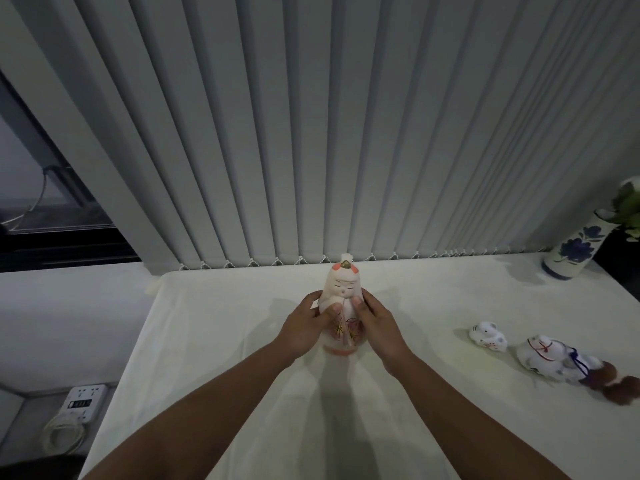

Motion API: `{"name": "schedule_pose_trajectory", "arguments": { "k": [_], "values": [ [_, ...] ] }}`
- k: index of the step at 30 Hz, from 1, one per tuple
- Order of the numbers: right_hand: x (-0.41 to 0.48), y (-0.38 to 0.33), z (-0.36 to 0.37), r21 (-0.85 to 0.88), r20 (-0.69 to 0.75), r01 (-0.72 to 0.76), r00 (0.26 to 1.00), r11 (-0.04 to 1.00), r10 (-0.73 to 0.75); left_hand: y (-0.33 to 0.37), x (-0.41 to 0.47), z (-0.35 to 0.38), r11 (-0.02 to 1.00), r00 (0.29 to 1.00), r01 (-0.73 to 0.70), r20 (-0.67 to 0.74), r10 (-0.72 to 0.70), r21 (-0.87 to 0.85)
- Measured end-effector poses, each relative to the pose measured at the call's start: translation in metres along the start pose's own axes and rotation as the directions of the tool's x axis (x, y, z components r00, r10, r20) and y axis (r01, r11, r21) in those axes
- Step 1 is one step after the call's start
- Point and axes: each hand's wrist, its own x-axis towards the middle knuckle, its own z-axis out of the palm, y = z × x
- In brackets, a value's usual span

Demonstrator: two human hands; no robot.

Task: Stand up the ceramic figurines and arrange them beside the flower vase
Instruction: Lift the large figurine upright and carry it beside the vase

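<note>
Doll figurine (343, 299): upright between both hands. Two animal figurines (488, 336) (554, 358): lying toppled, right of right hand (381, 327). Vase (575, 251): upright, far right.

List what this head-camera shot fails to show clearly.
- Flower vase: its flowers are cut off by the right edge.
- Doll figurine: left hand and right hand cover its sides; whether its base touches the table is unclear.
- Brown figurine: dark, blurred, partly cropped at the right edge.
- Small white figurine: too small to identify.
</note>
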Motion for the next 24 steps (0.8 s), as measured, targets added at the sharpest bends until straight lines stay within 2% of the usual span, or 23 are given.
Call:
{"name": "schedule_pose_trajectory", "arguments": {
  "k": [6,14,24],
  "values": [
    [-0.004,-0.009,-0.029,-0.026,-0.079,0.015,0.997,1.000,-0.017,0.024,0.003,0.025,0.998,0.998,-0.059,0.021,0.059,0.013],
    [-0.010,-0.006,-0.105,-0.121,-0.134,-0.015,0.991,0.993,-0.001,0.055,0.022,0.093,0.993,0.990,-0.108,0.096,0.103,0.049],
    [0.015,-0.011,-0.175,-0.071,-0.008,-0.147,0.989,0.987,0.147,0.081,0.057,0.146,0.992,0.993,-0.094,0.077,0.088,0.080]
  ]
}}
